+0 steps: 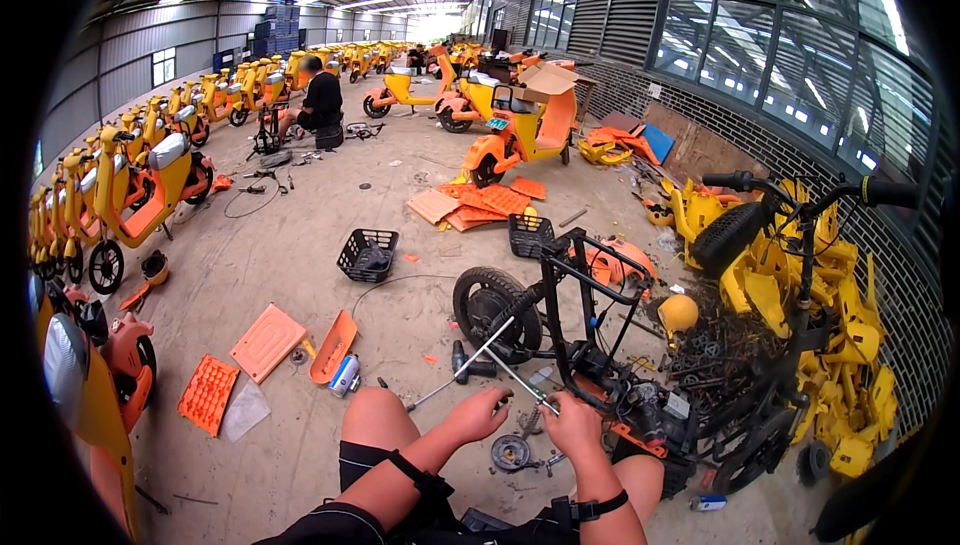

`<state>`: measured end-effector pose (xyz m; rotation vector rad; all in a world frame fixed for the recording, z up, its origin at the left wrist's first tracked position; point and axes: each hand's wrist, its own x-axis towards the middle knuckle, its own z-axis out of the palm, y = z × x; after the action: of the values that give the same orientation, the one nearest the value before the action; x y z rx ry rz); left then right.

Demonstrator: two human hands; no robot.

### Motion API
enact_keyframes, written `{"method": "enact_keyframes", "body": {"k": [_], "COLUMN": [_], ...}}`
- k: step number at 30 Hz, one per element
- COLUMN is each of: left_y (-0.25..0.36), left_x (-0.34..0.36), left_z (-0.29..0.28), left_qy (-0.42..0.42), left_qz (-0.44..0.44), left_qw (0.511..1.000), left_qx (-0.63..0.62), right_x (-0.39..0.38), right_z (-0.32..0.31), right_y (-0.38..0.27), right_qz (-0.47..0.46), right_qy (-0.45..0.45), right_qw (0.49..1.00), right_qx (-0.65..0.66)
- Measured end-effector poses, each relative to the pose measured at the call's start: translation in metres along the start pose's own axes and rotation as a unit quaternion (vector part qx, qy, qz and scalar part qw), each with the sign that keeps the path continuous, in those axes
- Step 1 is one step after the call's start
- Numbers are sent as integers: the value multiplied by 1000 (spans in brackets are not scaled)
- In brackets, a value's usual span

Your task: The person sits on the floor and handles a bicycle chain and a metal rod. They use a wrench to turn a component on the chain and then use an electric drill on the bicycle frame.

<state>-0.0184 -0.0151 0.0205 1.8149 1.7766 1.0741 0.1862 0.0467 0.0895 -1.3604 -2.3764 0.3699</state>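
A long silver T-handle wrench (515, 376) slants in front of me, its crossbar up and left and its shaft running down to the right. My right hand (574, 425) pinches the shaft's lower end, beside the black frame (585, 330) of a stripped scooter. To its left, my left hand (482, 415) hovers with loosely curled, parted fingers and nothing visible in them. Beyond the hands, a dark cordless power tool (472, 366) lies on the floor near the scooter's rear wheel (492, 313). Below the wrench tip lies a round metal part (510, 453) with small hardware.
Two black baskets (368, 255) (530, 235) stand ahead. A spray can (345, 377) and orange panels (270, 343) lie left. Yellow body parts (850, 385) pile up right. Another person (320, 105) crouches farther off, near rows of scooters (150, 185).
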Motion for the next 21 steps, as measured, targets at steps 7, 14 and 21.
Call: {"method": "enact_keyframes", "body": {"k": [7, 14, 21], "left_y": [-6, -8, -13], "left_x": [1, -1, -2], "left_z": [3, 3, 6], "left_qy": [62, 70, 42], "left_qz": [2, -11, -26], "left_qw": [998, 997, 999], "left_qx": [-16, 7, 13], "right_x": [0, 0, 1], "right_z": [1, 9, 4], "right_y": [-4, 1, 4], "right_qz": [-3, -38, -34], "right_qy": [-54, -37, -28], "right_qw": [998, 997, 998], "right_qx": [-40, -48, -42]}}
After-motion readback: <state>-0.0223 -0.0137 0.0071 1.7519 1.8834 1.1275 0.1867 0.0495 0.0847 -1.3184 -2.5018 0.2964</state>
